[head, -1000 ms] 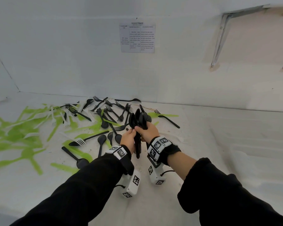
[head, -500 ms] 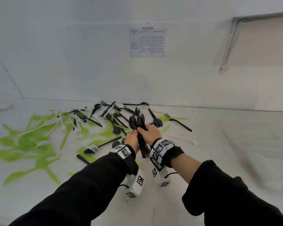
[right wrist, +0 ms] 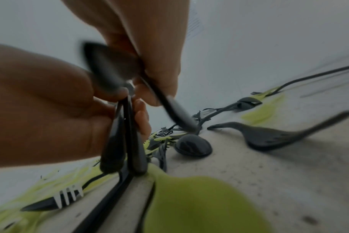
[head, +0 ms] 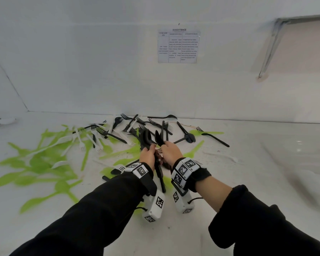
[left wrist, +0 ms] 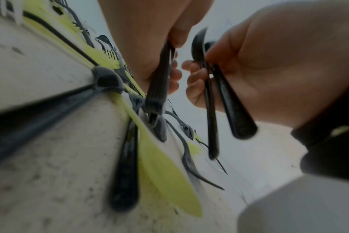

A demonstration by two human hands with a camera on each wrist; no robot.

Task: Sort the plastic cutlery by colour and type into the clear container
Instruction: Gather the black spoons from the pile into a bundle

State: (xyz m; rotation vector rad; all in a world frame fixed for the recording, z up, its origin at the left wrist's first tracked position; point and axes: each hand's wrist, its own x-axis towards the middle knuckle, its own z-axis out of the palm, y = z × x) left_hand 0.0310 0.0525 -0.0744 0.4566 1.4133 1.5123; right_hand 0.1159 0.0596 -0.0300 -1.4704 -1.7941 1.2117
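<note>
Both hands are raised over the white table point(head: 229, 182), close together. My left hand point(head: 148, 154) grips a stack of several black spoons point(head: 146, 137), bowls up; their handles point(left wrist: 157, 82) hang below the fist. My right hand point(head: 171, 151) grips two black spoons point(left wrist: 229, 107), with a bowl point(head: 159, 138) just right of the left stack. In the right wrist view my own spoons point(right wrist: 169, 108) are blurred beside the left stack point(right wrist: 118, 138). A faint clear shape with a glint point(head: 299, 144) lies at the right, possibly the container; I cannot tell.
Loose cutlery covers the table beyond and left of my hands: green pieces point(head: 35, 163), white forks point(head: 79, 139), black forks and spoons point(head: 137, 122). Further right lie a black spoon point(head: 189, 137) and a black fork point(head: 214, 138). A printed sheet point(head: 178, 47) hangs on the back wall.
Earlier both hands gripped one tight bundle of black spoons. Now the bundle is parted, the right hand's spoons standing a little to the right of the left hand's stack.
</note>
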